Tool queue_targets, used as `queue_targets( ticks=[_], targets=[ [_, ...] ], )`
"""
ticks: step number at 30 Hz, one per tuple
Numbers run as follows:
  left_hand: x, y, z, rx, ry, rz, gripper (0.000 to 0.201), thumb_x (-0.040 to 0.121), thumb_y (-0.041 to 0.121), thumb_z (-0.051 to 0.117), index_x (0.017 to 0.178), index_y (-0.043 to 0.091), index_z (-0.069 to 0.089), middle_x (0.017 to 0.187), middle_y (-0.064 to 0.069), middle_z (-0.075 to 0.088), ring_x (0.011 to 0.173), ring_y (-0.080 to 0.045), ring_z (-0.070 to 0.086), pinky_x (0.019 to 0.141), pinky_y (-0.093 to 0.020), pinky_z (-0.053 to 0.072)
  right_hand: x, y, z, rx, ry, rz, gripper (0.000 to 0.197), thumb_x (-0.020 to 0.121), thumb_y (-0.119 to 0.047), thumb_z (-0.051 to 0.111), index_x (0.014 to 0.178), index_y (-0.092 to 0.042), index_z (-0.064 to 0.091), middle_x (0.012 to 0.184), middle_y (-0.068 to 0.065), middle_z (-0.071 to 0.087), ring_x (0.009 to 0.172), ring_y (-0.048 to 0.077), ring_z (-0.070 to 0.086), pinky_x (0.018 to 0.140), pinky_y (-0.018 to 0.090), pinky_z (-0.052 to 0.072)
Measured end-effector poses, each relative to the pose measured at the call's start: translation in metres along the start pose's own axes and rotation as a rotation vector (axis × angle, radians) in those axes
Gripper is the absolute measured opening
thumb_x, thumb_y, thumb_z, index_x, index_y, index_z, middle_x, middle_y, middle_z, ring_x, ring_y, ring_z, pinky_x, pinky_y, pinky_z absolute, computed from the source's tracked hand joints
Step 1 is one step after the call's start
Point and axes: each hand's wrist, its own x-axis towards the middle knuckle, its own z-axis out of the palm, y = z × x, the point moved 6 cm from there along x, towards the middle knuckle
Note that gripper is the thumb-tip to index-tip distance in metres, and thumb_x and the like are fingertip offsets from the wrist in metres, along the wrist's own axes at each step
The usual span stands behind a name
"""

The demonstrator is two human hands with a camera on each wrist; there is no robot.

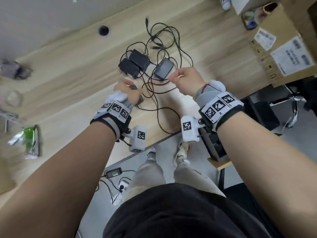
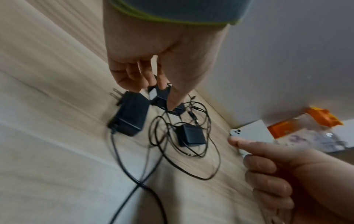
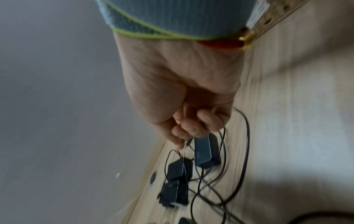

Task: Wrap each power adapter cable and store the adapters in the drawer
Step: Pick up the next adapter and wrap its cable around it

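- Our left hand (image 1: 127, 92) grips one black adapter (image 1: 137, 95) at about 9 o'clock of the cable pile, fingers curled round it; we judge it is the anchor for the wrap.
- Our right hand (image 1: 186, 79) is at about 3 o'clock, fist closed, thumb and forefinger pinching a thin black cable (image 1: 154, 100) and lifting it off the desk (image 1: 68, 69); likely that adapter's own lead, but we cannot trace it through the tangle.
- The slack runs in loose loops toward us, one loop reaching the desk's near edge.
- At 12 o'clock beyond the hands: two black adapters (image 1: 135, 63) touching side by side, a third adapter (image 1: 163, 68) just right of them, leads crossing over each other.
- Obstruction: the pinched cable passes through the others' loops, so pulling may drag the neighbours along.
- Round cable hole (image 1: 103, 30) at 11 o'clock, far.
- Green packet (image 1: 30, 140) at 8 o'clock, cardboard boxes (image 1: 283, 54) at 2 o'clock, both well apart.
- We see no drawer we can identify.
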Motion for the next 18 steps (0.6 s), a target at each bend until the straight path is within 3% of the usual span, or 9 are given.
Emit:
queue_targets(
  ticks=[3,6,9,11,14,18],
  targets=[
    [0.018,-0.028,-0.013,0.150,-0.025,-0.082,0.068,0.059,0.053,0.076,0.114,0.026,0.047,0.111,-0.007,0.059,0.093,-0.026,0.060,0.082,-0.042,0.054,0.004,-0.014,0.039,-0.008,-0.093,0.032,0.012,0.089,-0.019,0.058,0.085,-0.016,0.069,0.061,-0.002,0.058,0.045,0.014,0.049,0.043,0.020,0.037],
    [0.028,-0.037,-0.005,0.178,-0.087,-0.074,0.094,0.045,0.064,0.074,0.128,0.033,0.042,0.115,-0.007,0.055,0.093,-0.029,0.061,0.083,-0.044,0.055,0.007,-0.013,0.063,-0.037,-0.143,0.068,0.017,0.089,-0.019,0.058,0.096,-0.008,0.070,0.063,-0.001,0.063,0.047,0.014,0.054,0.046,0.022,0.042],
    [0.041,-0.047,0.009,0.212,-0.147,-0.049,0.116,0.026,0.074,0.066,0.133,0.037,0.040,0.118,-0.006,0.055,0.098,-0.025,0.059,0.086,-0.042,0.054,0.010,-0.010,0.081,-0.024,-0.180,0.120,0.013,0.089,-0.017,0.058,0.093,-0.010,0.069,0.064,-0.001,0.064,0.048,0.014,0.056,0.051,0.025,0.044],
    [0.038,-0.044,0.013,0.282,-0.166,-0.044,0.117,0.025,0.075,0.066,0.133,0.039,0.041,0.119,-0.004,0.055,0.099,-0.022,0.057,0.086,-0.039,0.053,0.009,-0.007,0.085,-0.016,-0.186,0.143,0.010,0.089,-0.019,0.059,0.088,-0.014,0.067,0.065,-0.001,0.065,0.049,0.015,0.057,0.052,0.025,0.046],
    [0.039,-0.035,0.014,0.427,-0.216,-0.046,0.101,0.033,0.069,0.073,0.126,0.039,0.043,0.114,-0.002,0.055,0.092,-0.021,0.058,0.076,-0.037,0.054,0.009,-0.003,0.086,-0.013,-0.182,0.164,0.009,0.090,-0.020,0.059,0.089,-0.015,0.067,0.067,0.000,0.065,0.054,0.017,0.057,0.053,0.025,0.047],
    [0.036,-0.031,0.009,0.416,-0.259,-0.072,0.097,0.030,0.063,0.071,0.115,0.033,0.035,0.104,-0.004,0.057,0.082,-0.022,0.059,0.075,-0.039,0.057,0.006,-0.007,0.079,-0.033,-0.181,0.152,0.010,0.091,-0.020,0.059,0.090,-0.015,0.067,0.069,-0.001,0.067,0.056,0.016,0.059,0.054,0.025,0.048]
  ],
)
